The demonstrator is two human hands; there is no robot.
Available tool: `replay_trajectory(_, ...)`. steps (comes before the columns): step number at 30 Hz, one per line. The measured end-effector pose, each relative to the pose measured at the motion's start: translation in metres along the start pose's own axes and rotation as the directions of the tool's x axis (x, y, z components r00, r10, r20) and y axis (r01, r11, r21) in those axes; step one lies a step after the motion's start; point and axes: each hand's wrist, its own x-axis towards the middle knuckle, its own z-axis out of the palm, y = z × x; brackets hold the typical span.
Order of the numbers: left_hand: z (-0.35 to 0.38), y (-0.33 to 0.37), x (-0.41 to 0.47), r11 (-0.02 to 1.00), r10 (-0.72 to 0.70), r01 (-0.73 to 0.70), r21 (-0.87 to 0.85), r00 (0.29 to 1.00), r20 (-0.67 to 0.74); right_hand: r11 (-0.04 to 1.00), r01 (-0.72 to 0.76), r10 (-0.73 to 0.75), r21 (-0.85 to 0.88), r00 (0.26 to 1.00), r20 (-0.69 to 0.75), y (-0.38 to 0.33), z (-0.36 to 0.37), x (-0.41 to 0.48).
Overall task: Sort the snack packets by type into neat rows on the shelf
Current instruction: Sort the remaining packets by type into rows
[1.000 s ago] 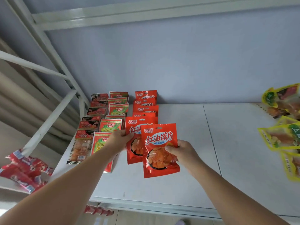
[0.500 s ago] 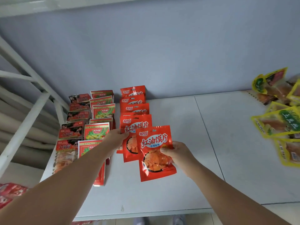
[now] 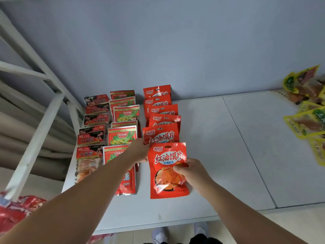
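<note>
A white shelf [image 3: 211,155] runs from its near edge back to a grey-blue wall [image 3: 175,50]. Two bare arms reach over it. The right hand [image 3: 190,170] pinches the front orange packet [image 3: 167,173] at its right edge, at the near end of the orange row [image 3: 161,110]. The left hand [image 3: 140,150] grips the lower left corner of the second packet [image 3: 161,135] just behind. To the left lie a green-and-red row [image 3: 123,113] and a dark red row [image 3: 95,118]. Yellow packets [image 3: 306,124] sit well apart on the right.

Shop — shelf [image 3: 202,155] of snack packets [image 3: 159,110]
</note>
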Motion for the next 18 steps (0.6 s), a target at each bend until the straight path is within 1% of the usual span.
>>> replay_trajectory(3, -0.006, -0.005, 0.0, 1.0, 0.011, -0.011, 0.004, 1.0, 0.011, 0.997, 0.029, -0.031, -0.074, 0.999, -0.036, 0.001, 0.011, -0.004)
replay_trajectory(6, -0.009, -0.009, -0.002, 0.99, 0.018, -0.019, -0.139, 1.0, -0.007, 0.991, 0.055, -0.064, -0.122, 0.996, -0.068, -0.001, 0.019, -0.005)
replay_trajectory(8, -0.008, -0.011, -0.001, 0.983, 0.05, -0.051, -0.174, 0.999, -0.009, 0.986, 0.059, -0.075, -0.158, 0.992, -0.098, -0.002, 0.025, -0.007)
replay_trajectory(12, -0.01, -0.014, -0.004, 0.981, 0.118, -0.114, -0.155, 0.993, 0.017, 0.971, 0.044, -0.089, -0.235, 0.979, -0.185, 0.001, 0.037, -0.005)
replay_trajectory(16, -0.013, -0.015, -0.008, 0.982, 0.144, -0.135, -0.134, 0.988, 0.057, 0.895, -0.037, -0.133, -0.444, 0.929, -0.345, 0.002, 0.044, -0.004)
replay_trajectory(18, -0.013, -0.015, -0.011, 0.984, 0.161, -0.154, -0.094, 0.985, 0.062, 0.896, -0.029, -0.152, -0.443, 0.917, -0.369, 0.002, 0.046, -0.004)
